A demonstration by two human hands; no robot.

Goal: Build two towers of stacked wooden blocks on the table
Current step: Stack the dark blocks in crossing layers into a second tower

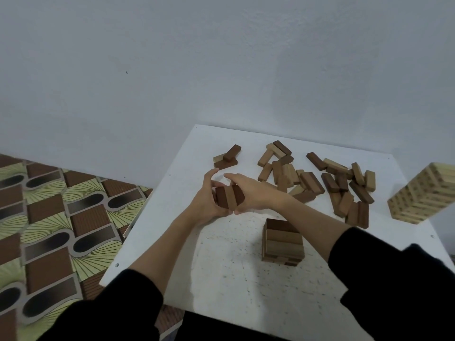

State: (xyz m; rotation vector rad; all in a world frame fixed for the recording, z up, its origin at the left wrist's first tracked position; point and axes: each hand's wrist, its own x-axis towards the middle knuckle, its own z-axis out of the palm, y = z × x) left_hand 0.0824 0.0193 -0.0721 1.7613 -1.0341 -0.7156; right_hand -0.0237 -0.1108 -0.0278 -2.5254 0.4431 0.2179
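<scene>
Both hands are squaring a row of three oblong wooden blocks, dark, pale, dark, above the white speckled table. The left hand is cupping the near end, thumb raised; the right hand is pressing curled fingers on the far side. To seat the row well, they should be keeping the three flush and lowering them level, crosswise, onto the short brown-and-tan block tower just beside, releasing without nudging it
</scene>
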